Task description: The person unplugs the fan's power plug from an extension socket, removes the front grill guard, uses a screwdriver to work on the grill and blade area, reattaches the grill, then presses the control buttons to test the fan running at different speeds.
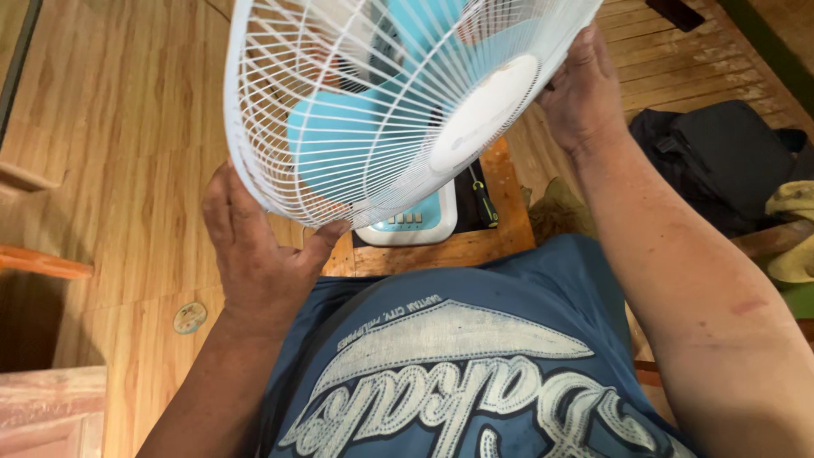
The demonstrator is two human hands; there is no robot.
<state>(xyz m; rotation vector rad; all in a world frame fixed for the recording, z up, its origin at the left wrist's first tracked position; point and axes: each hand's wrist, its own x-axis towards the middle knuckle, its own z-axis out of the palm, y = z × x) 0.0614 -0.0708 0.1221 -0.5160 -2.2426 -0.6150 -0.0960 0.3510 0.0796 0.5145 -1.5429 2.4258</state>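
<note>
A white wire fan guard [339, 110] with a round white centre cap fills the upper middle, and light blue fan blades [335, 136] show through it. My left hand [254, 246] grips the guard's lower left rim. My right hand [581, 89] grips its upper right rim. Below the guard, the fan's white and blue base [415, 222] with a row of buttons rests on a small wooden table [462, 250]. A screwdriver [485, 202] with a black and green handle lies on the table beside the base.
A black bag [721, 161] sits at the right on the wooden plank floor [127, 170], with yellowish cloth [793, 229] next to it. A small round disc [190, 317] lies on the floor at lower left. Wooden furniture edges [42, 263] stand at the left.
</note>
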